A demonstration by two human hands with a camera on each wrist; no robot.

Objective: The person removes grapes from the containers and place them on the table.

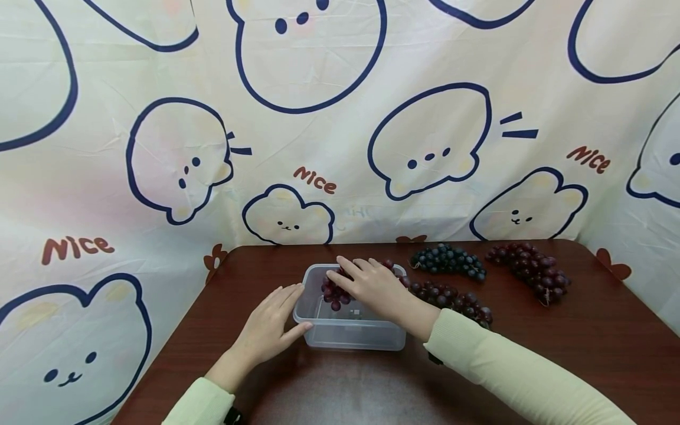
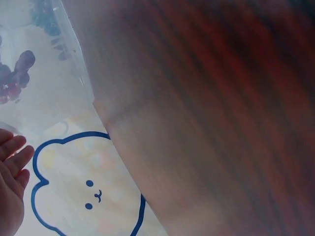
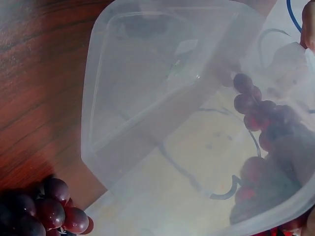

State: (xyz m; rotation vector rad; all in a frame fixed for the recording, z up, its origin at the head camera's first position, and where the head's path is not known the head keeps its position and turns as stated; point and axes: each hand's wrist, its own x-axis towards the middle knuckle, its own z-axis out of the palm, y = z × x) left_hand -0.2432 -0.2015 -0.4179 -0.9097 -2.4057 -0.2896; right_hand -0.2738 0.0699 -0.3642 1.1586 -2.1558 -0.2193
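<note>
A clear plastic box (image 1: pixel 356 336) stands on the table with a bunch of red grapes (image 1: pixel 336 298) inside it. My right hand (image 1: pixel 374 286) lies over this bunch, fingers extended and thumb apart; it covers part of the grapes. Through the box wall in the right wrist view, the same bunch (image 3: pixel 266 115) shows beside the box's side. My left hand (image 1: pixel 273 324) rests at the box's left side, fingers straight along the rim and thumb at the front corner. Only part of the left hand (image 2: pixel 10 177) shows in the left wrist view.
Right of the box lies a dark red bunch of grapes (image 1: pixel 451 297). Behind it is a blue-black bunch (image 1: pixel 448 261), and farther right a longer red bunch (image 1: pixel 531 268). The brown table (image 1: pixel 584 348) meets a printed cloth backdrop (image 1: pixel 340 141).
</note>
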